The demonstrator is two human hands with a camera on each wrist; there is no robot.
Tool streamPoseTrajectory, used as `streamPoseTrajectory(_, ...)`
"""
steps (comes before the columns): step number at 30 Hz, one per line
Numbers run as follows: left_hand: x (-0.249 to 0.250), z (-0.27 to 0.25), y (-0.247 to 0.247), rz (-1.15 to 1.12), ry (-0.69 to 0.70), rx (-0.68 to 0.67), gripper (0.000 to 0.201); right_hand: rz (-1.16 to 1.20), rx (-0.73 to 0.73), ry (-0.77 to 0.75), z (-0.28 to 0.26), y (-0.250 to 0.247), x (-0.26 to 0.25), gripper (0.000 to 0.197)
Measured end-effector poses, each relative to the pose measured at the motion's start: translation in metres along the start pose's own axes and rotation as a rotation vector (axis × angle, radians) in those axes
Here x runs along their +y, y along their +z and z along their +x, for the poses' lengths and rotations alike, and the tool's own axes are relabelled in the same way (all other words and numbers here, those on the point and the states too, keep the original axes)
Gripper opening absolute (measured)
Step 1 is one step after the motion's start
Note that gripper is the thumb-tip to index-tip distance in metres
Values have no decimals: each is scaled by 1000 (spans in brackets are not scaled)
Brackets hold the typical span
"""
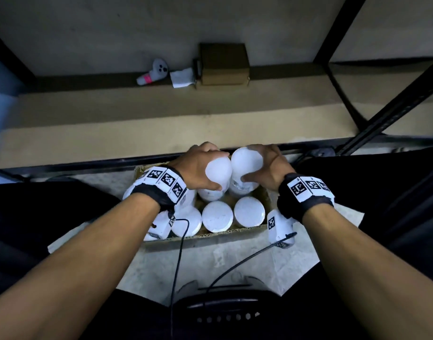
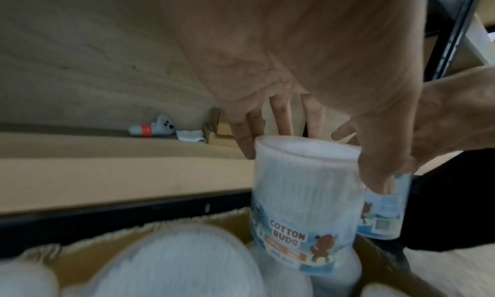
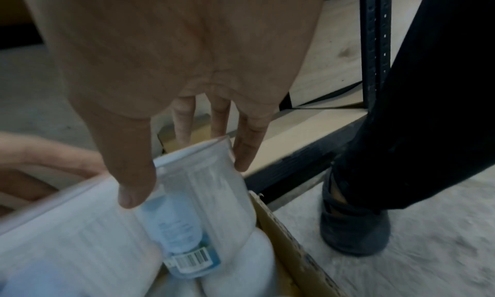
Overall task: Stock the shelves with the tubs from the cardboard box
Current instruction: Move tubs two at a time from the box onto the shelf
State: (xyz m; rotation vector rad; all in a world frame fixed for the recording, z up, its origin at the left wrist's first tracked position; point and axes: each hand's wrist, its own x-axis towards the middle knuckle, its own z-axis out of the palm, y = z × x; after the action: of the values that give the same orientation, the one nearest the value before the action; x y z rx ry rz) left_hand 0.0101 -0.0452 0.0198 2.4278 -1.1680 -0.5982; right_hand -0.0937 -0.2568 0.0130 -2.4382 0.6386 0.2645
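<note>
An open cardboard box (image 1: pixel 237 232) on the floor holds several white cotton-bud tubs (image 1: pixel 217 216). My left hand (image 1: pixel 202 165) grips one tub (image 1: pixel 218 171) from above by its top, lifted above the others; its label reads "COTTON BUDS" (image 2: pixel 300 191). My right hand (image 1: pixel 264 163) grips a second tub (image 1: pixel 247 161) right beside it, fingers and thumb around the rim (image 3: pixel 203 174). The two raised tubs touch each other over the box's far side. The wooden shelf (image 1: pixel 161 123) lies just beyond the box.
At the back of the shelf sit a small brown box (image 1: pixel 224 64), a white paper (image 1: pixel 182 78) and a grey controller with a pink band (image 1: pixel 153 72). Black shelf uprights (image 1: pixel 382 114) rise at right. My dark-trousered legs flank the box; a shoe (image 3: pixel 353 225) stands right of it.
</note>
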Motion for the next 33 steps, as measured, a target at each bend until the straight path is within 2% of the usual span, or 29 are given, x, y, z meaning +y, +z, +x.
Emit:
streamPoseTrajectory(5, 20, -8, -51, 15, 87, 72, 85, 97, 96, -103, -16, -44, -24, 81)
streamPoseTrajectory(14, 80, -30, -156, 184, 208, 215, 79, 170, 349, -350, -60, -134, -69, 46)
streamPoseTrajectory(19, 122, -40, -225, 234, 296, 318, 71, 186, 485, -498, -89, -199, -101, 46)
streamPoseTrajectory(23, 152, -43, -281, 236, 390, 423, 61, 232, 566, -588, -101, -253, -128, 35)
streamPoseTrajectory(28, 174, -34, -335, 125, 444, 449, 43, 324, 578, -614, -91, -302, -154, 33)
streamPoseTrajectory(33, 183, -16, -364, 50, 441, 474, 41, 307, 600, -584, -75, -333, -168, 47)
